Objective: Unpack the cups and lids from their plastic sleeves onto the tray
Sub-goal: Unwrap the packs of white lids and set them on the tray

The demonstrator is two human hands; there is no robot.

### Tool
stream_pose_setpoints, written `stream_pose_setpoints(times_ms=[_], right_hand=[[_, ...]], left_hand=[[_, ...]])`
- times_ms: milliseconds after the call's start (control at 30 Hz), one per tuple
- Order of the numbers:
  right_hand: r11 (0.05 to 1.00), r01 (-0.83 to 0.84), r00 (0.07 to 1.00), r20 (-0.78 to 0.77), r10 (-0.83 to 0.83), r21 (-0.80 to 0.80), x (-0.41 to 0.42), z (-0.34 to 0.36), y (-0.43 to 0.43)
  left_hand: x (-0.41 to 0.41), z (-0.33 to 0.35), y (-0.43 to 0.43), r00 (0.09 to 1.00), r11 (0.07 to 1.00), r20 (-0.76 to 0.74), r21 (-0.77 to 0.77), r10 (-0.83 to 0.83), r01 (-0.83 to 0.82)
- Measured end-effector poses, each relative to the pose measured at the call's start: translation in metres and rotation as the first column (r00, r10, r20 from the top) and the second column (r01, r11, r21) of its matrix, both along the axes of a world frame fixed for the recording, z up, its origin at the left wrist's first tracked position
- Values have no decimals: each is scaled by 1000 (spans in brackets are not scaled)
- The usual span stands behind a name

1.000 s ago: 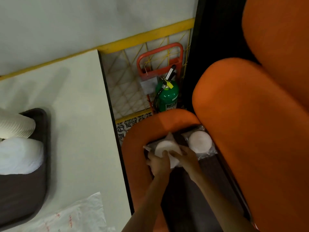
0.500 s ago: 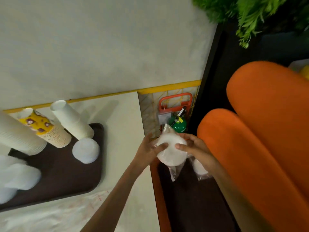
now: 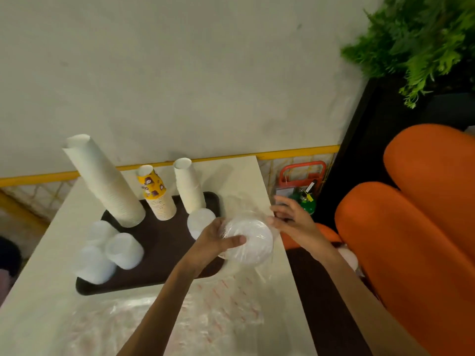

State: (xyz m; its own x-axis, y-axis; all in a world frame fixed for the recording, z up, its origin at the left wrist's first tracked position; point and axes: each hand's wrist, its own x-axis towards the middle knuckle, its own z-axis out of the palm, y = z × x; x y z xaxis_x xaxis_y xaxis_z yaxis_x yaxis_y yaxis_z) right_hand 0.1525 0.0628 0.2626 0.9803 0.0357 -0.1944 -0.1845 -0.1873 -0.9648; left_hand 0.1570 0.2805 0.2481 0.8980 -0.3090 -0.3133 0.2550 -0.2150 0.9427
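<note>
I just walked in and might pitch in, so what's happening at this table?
A person is unpacking cups and lids. The left hand grips a plastic-wrapped stack of lids above the right end of the tray, while the right hand touches the wrap at its edge; whether it pinches is unclear. Three cup stacks stand on the tray with unwrapped lid piles beside them. Emptied plastic sleeves lie on the table in front.

The tray [image 3: 159, 253] is sitting on the table [image 3: 46, 253], with three cup stacks [image 3: 156, 199] standing along its far side and lid stacks [image 3: 108, 250] sitting near-left. The sleeved lid pack [image 3: 248, 241] is hanging over the tray's right edge — the left hand [image 3: 213, 242] is on its left and the right hand [image 3: 293, 219] just beside it. Empty sleeves [image 3: 205, 312] are lying in front.
</note>
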Motion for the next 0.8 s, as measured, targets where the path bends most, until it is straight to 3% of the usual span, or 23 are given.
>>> stream_pose_setpoints(times_ms=[67, 133, 200, 333, 567, 800], right_hand=[[989, 146, 978, -150, -142, 17, -12, -8, 16], [995, 82, 926, -375, -55, 57, -23, -16, 35], [985, -29, 895, -435, 100, 168, -27, -20, 63], [884, -60, 945, -259, 199, 464, -15, -8, 112], [859, -155, 980, -35, 197, 488, 36, 37, 129], [834, 38, 994, 67, -90, 551, 63, 67, 95]], left_hand=[[-4, 0, 26, 999, 998, -5, -51, 40, -41], [-9, 1, 46, 999, 995, -16, -93, 39, -40], [-12, 4, 64, 1000, 991, -20, -132, 23, -26], [-20, 8, 91, 1000, 986, 5, -164, 3, -2], [-37, -2, 124, 999, 991, 7, -128, 51, -50], [-34, -11, 124, 997, 977, -19, -194, 81, -83]])
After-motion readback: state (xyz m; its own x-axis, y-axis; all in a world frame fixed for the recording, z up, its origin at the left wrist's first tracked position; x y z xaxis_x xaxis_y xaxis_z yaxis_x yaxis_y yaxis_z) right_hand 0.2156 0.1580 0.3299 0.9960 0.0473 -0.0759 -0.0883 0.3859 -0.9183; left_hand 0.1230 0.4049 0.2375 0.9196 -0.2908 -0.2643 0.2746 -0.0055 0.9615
